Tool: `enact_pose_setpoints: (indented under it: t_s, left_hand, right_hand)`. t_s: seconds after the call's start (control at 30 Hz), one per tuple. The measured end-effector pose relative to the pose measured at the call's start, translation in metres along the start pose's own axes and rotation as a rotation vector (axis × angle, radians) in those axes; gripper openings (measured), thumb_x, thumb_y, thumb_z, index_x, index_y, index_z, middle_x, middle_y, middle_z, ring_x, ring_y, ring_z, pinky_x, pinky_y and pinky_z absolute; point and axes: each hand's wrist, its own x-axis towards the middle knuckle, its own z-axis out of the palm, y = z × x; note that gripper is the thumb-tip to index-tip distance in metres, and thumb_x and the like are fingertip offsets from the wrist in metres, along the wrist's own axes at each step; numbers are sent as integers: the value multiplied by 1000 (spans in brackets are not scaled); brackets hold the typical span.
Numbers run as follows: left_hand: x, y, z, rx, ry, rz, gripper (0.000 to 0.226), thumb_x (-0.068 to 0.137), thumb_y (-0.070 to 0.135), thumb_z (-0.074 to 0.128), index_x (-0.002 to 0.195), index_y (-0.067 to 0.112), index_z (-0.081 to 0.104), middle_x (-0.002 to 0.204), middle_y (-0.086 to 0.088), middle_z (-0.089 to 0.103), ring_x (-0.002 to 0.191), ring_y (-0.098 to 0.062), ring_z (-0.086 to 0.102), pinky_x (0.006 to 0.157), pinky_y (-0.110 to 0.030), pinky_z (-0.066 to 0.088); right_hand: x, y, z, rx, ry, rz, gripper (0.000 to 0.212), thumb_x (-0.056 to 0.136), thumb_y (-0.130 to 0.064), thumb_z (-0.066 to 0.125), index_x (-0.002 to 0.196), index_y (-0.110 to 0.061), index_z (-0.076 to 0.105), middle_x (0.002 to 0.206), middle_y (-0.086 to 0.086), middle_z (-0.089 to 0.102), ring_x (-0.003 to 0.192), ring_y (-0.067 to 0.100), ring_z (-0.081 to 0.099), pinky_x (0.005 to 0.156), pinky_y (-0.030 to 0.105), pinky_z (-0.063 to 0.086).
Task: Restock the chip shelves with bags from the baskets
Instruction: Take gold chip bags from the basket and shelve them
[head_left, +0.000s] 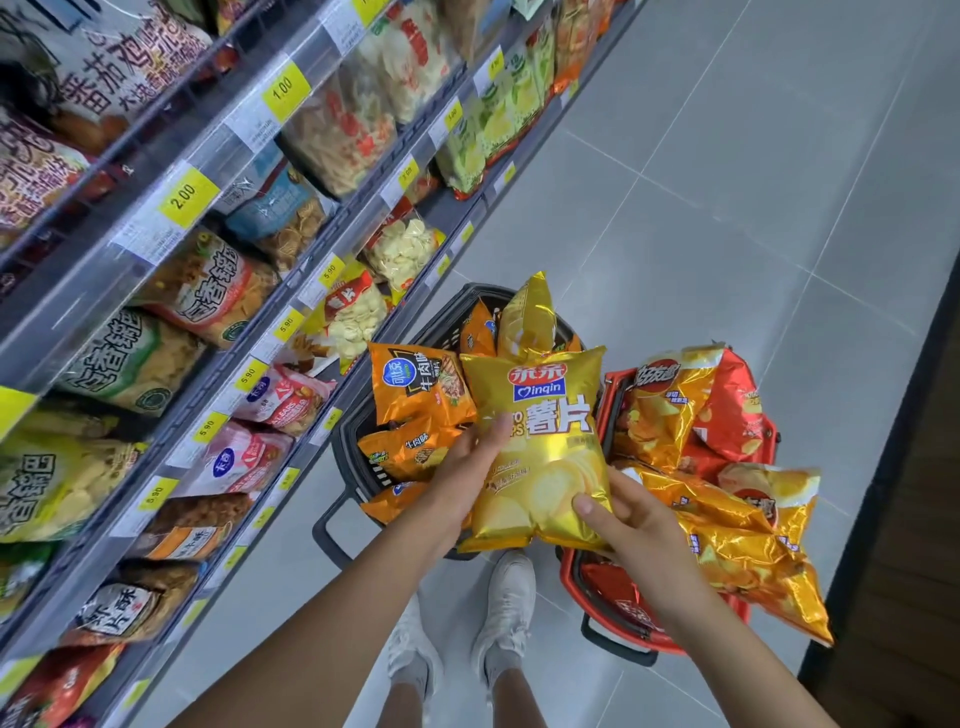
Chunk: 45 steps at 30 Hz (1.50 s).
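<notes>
Your left hand (465, 462) and right hand (626, 512) both grip the yellow Qinqin chip bag (545, 415), thumbs on its front, above the black basket (349, 441) and red basket (574, 587). Chip shelves (228, 395) stand at left.

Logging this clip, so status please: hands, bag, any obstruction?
Left hand and right hand both grip the gold chip bag. Bag held over black basket and red basket, not yet shelved. Nothing seen blocking the shelves.

White sneakers (506, 597) on a grey tiled floor (727, 234)
</notes>
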Motion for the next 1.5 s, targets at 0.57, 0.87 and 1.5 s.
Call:
enact_pose_setpoints:
  t_s: [0.57,0.87,1.5]
  left_hand:
    - [3,7,-39,-59,250,160,68,69,55,87,129,32,64,117,2,78,102,-21,77,85,-46,64]
    - [2,22,-96,18,527,304,67,68,54,83,129,35,62,109,14,77,100,-9,75,83,-36,61]
    - [-18,28,-136,133,599,338,55,87,29,82,137,24,59,111,14,73,86,10,70,62,-8,52]
  right_hand:
    - [54,-23,23,-89,-242,159,53,85,-45,72,136,-36,58,122,-4,74,109,13,72,95,43,59]
    - [185,-61,34,-578,144,-96,61,94,-40,71,147,-17,52,143,4,58,121,22,60,94,33,48]
    - [211,-107,30,-1096,137,-433,25,97,-23,63,118,-26,76,117,6,74,99,30,69,85,38,54]
